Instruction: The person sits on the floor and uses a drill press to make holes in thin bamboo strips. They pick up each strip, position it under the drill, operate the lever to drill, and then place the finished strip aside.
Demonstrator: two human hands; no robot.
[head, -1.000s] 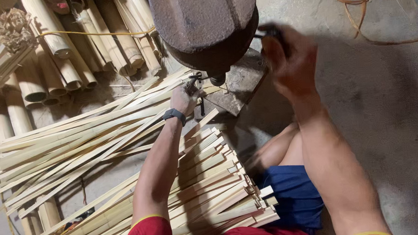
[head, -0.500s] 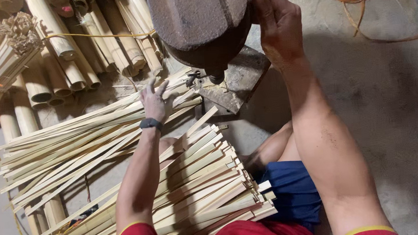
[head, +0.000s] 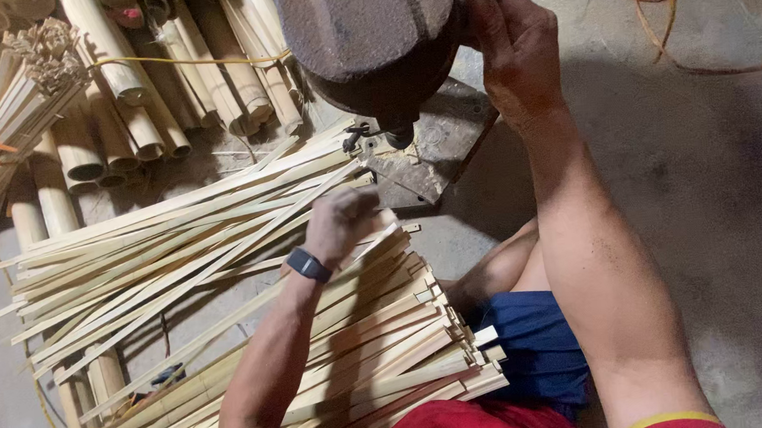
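1. Bamboo strips (head: 383,350), pale and flat, lay stacked in a thick pile across the seated person's lap, their cut ends roughly aligned beside the blue shorts (head: 536,347).
2. The left hand (head: 341,222), a dark watch (head: 309,265) on its wrist, was curled narrowly over one strip at the top of that pile; how firmly it gripped could not be told.
3. A second, looser spread of long strips (head: 157,250) fanned out on the floor beyond, suggesting a good share of the splitting was done.
4. The right hand (head: 513,45) was wrapped around the edge of a heavy rust-brown machine head (head: 367,34) above a metal base plate (head: 435,146).
5. Whole bamboo tubes (head: 132,107) and a tied bundle of sticks (head: 15,107) lay farthest off, apparently unworked stock.
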